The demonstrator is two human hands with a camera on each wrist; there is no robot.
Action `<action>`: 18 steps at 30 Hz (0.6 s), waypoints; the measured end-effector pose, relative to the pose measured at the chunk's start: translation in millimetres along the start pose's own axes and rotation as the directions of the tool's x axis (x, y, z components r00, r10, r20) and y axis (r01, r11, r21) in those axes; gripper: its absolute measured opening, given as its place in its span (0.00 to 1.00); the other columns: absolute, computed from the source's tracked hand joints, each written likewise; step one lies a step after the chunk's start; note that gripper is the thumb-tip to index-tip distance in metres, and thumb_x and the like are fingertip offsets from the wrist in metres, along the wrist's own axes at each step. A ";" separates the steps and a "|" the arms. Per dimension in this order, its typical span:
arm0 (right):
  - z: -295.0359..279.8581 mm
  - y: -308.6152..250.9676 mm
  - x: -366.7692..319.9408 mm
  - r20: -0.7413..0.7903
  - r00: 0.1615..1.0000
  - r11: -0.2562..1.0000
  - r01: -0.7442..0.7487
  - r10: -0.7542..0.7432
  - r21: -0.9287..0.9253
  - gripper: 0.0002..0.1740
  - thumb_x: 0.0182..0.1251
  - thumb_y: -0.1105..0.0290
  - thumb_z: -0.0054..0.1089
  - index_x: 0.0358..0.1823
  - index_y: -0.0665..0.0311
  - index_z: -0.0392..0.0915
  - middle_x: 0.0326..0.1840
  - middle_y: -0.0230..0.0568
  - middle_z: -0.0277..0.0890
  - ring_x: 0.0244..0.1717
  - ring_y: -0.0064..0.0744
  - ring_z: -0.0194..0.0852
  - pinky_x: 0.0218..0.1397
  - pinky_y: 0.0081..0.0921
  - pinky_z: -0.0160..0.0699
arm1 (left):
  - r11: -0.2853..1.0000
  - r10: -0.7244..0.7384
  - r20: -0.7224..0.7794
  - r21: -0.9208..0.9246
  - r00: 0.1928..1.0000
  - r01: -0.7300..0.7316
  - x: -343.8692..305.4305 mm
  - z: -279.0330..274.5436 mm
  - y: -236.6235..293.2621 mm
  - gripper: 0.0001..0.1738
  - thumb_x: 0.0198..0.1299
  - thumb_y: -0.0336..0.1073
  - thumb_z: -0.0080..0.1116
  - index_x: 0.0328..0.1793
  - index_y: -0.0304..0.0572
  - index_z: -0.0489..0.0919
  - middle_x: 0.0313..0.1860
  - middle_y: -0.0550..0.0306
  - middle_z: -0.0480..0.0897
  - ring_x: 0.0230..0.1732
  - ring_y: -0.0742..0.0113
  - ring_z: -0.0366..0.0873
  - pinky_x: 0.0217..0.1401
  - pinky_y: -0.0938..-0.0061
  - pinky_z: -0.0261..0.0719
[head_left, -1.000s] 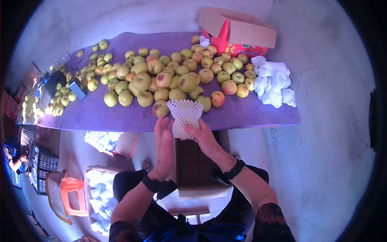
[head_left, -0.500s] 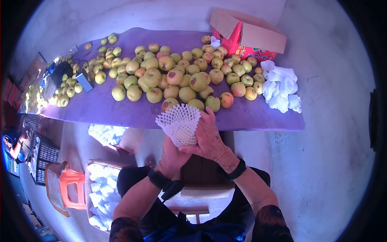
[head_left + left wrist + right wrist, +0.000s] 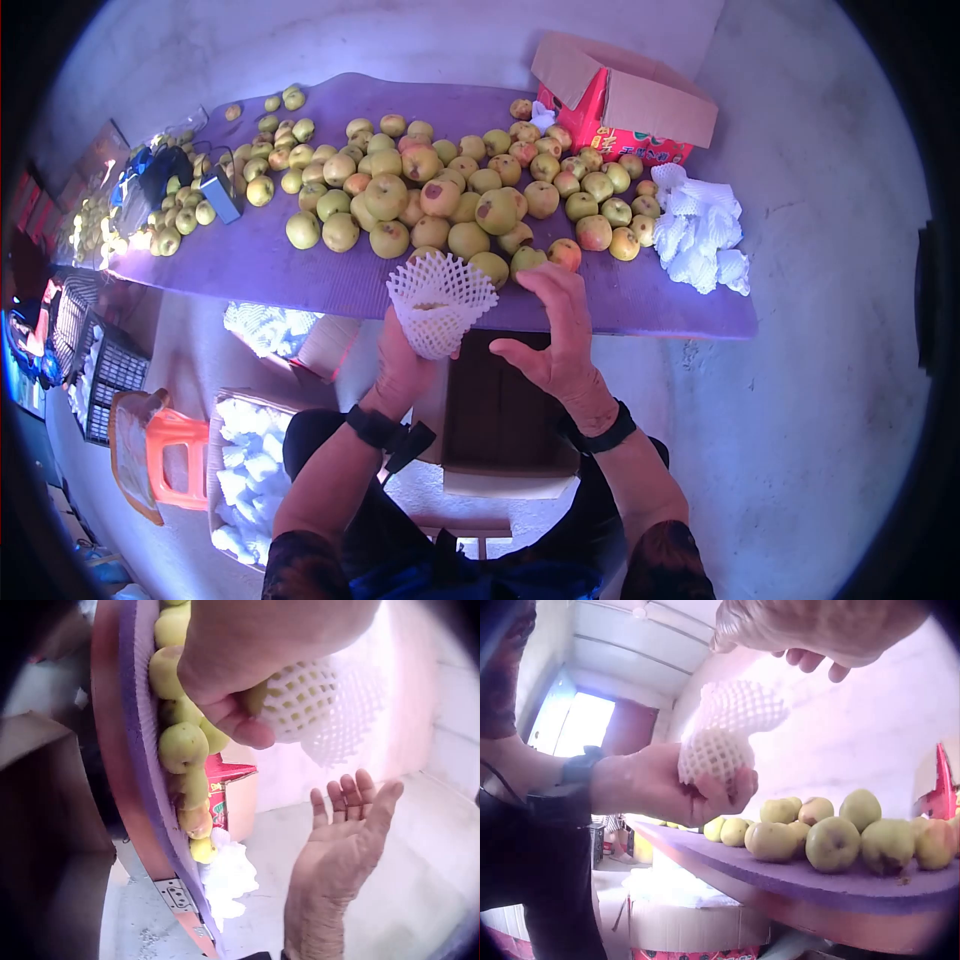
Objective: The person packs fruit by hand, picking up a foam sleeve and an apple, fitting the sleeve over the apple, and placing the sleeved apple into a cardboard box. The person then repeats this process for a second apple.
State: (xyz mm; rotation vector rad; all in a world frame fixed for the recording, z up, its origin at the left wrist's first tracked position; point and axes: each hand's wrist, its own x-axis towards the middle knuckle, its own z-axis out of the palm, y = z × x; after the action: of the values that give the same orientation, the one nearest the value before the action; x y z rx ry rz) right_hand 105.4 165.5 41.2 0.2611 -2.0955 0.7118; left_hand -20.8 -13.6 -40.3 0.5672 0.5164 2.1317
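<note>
My left hand (image 3: 403,360) grips an apple (image 3: 256,698) that sits inside a white foam net sleeve (image 3: 440,305). In the right wrist view, its fingers curl round the lower part of the netted apple. The sleeve's wide upper end flares open above the fruit, pointing away from the palm. To the right, apart from the sleeve, is my right hand (image 3: 562,345), with fingers and thumb spread and nothing between them. Just beyond both hands, a heap of green and reddish apples (image 3: 385,197), some with brown spots, covers much of the purple table (image 3: 640,315).
White foam nets (image 3: 695,235) lie piled at the table's right end, before a red carton (image 3: 625,110) with raised flaps. Below the table edge stands an open brown box (image 3: 510,410). At left are a box of foam nets (image 3: 245,480), an orange stool (image 3: 178,455) and black crates (image 3: 110,390).
The foam sleeve was in the right hand beside the straight left hand, then between both hands. Now the left hand alone holds it, and the right hand has moved off to the right.
</note>
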 end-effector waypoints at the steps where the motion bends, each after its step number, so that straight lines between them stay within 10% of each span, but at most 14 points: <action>1: -2.1 -5.1 3.6 -0.001 1.000 1.000 0.000 0.000 0.003 0.41 0.51 0.47 0.72 0.60 0.67 0.71 0.58 0.48 0.68 0.60 0.55 0.65 0.65 0.46 0.65 | 1.000 0.001 -0.002 0.002 1.000 -0.001 2.0 16.2 1.2 0.27 0.74 0.49 0.32 0.69 0.40 0.67 0.61 0.46 0.76 0.61 0.53 0.76 0.64 0.57 0.75; 3: -0.4 -15.7 8.2 0.079 0.993 0.992 0.093 -0.086 -0.086 0.35 0.50 0.54 0.73 0.56 0.65 0.73 0.54 0.46 0.70 0.55 0.52 0.68 0.62 0.44 0.67 | 0.950 0.199 -0.436 0.305 0.878 -0.064 7.7 47.4 -2.7 0.28 0.72 0.53 0.34 0.64 0.40 0.69 0.49 0.50 0.82 0.43 0.58 0.83 0.34 0.66 0.84; 10: 15.3 -23.6 -5.5 0.198 0.930 0.927 0.342 -0.311 -0.152 0.23 0.45 0.66 0.74 0.45 0.62 0.79 0.48 0.39 0.74 0.49 0.43 0.71 0.58 0.42 0.70 | 0.931 0.249 -0.399 0.350 0.882 -0.104 9.3 34.4 -5.0 0.23 0.74 0.48 0.35 0.59 0.37 0.71 0.48 0.51 0.80 0.50 0.65 0.79 0.55 0.70 0.77; 12: 12.4 -30.4 -5.1 0.288 0.926 0.970 0.240 -0.243 0.044 0.17 0.48 0.71 0.71 0.42 0.63 0.80 0.46 0.38 0.76 0.44 0.41 0.75 0.55 0.40 0.73 | 0.632 0.400 -0.253 0.772 0.881 -0.065 4.6 35.3 -4.2 0.22 0.74 0.47 0.35 0.55 0.37 0.73 0.43 0.52 0.79 0.44 0.67 0.78 0.50 0.72 0.77; 18: 8.6 -14.9 -9.5 0.352 0.933 0.892 -0.220 0.073 0.396 0.14 0.56 0.76 0.63 0.45 0.65 0.80 0.55 0.45 0.75 0.49 0.48 0.79 0.50 0.33 0.80 | 0.700 0.262 -0.359 0.710 0.896 0.080 5.1 48.3 -0.7 0.23 0.74 0.48 0.36 0.48 0.37 0.76 0.39 0.55 0.79 0.39 0.69 0.77 0.44 0.74 0.75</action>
State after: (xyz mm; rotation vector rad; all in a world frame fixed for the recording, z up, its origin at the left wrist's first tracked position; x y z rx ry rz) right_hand 111.5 147.7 35.6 0.4957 -2.2671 1.3059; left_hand 4.0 -1.3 -0.4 0.5203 1.6596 2.1078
